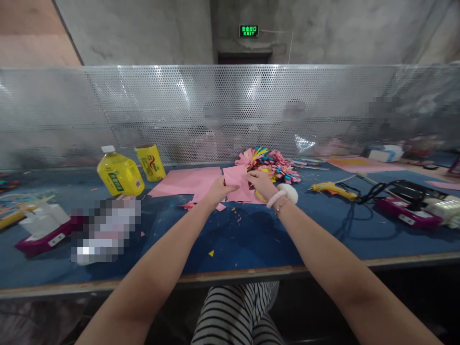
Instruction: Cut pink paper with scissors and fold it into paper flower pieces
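Note:
A small pink paper (235, 176) is held up above the blue table between both hands. My left hand (220, 189) pinches its left edge, thumb in front. My right hand (259, 182) has its fingers closed at the right edge; a fluffy white-pink band circles that wrist. Larger pink sheets (190, 181) lie flat just behind and left of my left hand. Behind my right hand rests a heap of pink, blue and yellow paper flowers (275, 165). Small pink scraps (187, 205) lie in front of the sheets.
On the left stand a yellow liquid bottle (120, 175), a yellow can (151, 163) and a purple power strip (53, 237). At right lie a yellow glue gun (334, 189), black cables and another purple power strip (408, 213). A perforated metal screen (179, 115) closes the back.

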Tool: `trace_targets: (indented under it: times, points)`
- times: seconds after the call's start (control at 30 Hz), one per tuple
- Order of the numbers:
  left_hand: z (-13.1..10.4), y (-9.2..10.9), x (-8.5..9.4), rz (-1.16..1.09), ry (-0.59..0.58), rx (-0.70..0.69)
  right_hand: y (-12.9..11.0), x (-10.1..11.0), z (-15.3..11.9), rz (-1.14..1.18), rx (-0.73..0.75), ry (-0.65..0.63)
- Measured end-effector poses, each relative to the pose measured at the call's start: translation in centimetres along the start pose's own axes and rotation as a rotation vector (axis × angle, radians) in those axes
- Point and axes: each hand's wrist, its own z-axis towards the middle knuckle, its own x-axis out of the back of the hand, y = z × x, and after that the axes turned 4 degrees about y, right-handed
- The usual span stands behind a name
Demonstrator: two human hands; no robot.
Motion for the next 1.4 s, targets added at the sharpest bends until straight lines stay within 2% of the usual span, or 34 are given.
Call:
trace_targets:
  times: [0.17, 0.33, 0.47, 0.73, 1.03, 1.4]
  points:
    - [0.2, -0.2, -0.1, -0.193, 0.037, -0.023, 0.0, 0.1, 0.0, -0.019, 0.008, -0.022]
    - [0.5, 0.1, 0.0, -0.458, 0.166, 0.127, 0.1, 0.0, 0.0, -0.018, -0.004, -0.023]
    - [0.8, 0.2, 0.2, -0.565, 0.186, 0.166, 0.0, 0.0, 0.0, -0.01, 0.007, -0.021]
    - [0.7, 0.2, 0.3, -0.526, 0.226, 0.1, 0.0, 0.0, -0.1, -0.045, 0.041, -0.041]
    - [0.6, 0.7, 0.6, -0.512, 0.372, 0.06, -0.1, 0.1, -0.3, -0.129, 0.076, -0.084]
    - [0.5, 0.8, 0.7, -0.494, 0.368, 0.058, -0.2, 0.1, -0.3, -0.133, 0.108, -0.073]
